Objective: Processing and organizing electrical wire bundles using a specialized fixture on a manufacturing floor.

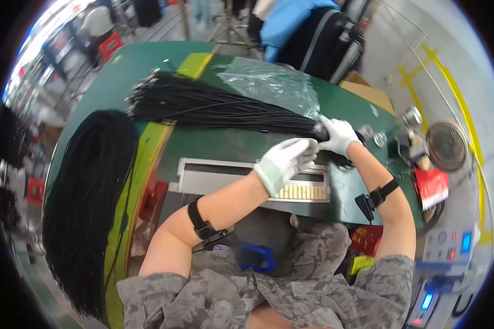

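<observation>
1. Black cords (230, 112) stretch across the green table (203, 143) from far left to right, their narrow end wrapped by the right hand (340, 136).
2. Left hand (288, 157), half-curled, is near; its hold cannot be told.
3. Snug grip, parallel strands likely help.

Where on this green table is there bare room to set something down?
The green table shows bare beyond the left black heap, and in a strip between the long black bundle and the metal tray. It is crowded around the left hand and right hand.
</observation>
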The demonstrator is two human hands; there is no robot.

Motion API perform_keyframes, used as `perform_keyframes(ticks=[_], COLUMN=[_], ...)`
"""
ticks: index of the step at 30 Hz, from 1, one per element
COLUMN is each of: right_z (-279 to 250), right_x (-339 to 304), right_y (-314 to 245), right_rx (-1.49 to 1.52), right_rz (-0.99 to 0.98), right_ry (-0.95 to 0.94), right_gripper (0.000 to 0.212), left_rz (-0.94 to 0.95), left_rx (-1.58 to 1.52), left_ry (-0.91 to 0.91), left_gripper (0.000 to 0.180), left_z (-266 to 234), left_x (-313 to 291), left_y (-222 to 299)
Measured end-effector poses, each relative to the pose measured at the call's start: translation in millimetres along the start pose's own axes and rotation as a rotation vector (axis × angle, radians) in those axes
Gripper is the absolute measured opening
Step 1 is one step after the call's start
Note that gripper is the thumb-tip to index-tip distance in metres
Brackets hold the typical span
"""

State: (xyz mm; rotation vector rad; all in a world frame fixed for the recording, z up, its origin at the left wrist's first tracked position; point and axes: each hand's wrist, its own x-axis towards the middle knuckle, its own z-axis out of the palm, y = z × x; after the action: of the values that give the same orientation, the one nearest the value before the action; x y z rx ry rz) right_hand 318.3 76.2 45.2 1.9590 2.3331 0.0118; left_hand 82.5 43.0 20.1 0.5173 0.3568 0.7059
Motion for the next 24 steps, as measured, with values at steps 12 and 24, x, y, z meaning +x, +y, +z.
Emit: perform_keyframes(ticks=[12,24], right_z=[-162.1,-170.9], right_x=[-129.6,-59.5], right_y=[-84.5,-144.1], right_rx=[0.263,0.409], right_rz=[-0.284,-0.349], right_ry=[0.205,0.442], right_gripper=[0.047,0.051], left_rz=[0.409,0.811], left_rx=[-0.507,0.067], left_ry=[-0.163,0.086], left_gripper=[0.078,0.046], left_z=[-96.6,-73.6], left_x=[-21.9,-82.7], left_y=[81.0,360.1])
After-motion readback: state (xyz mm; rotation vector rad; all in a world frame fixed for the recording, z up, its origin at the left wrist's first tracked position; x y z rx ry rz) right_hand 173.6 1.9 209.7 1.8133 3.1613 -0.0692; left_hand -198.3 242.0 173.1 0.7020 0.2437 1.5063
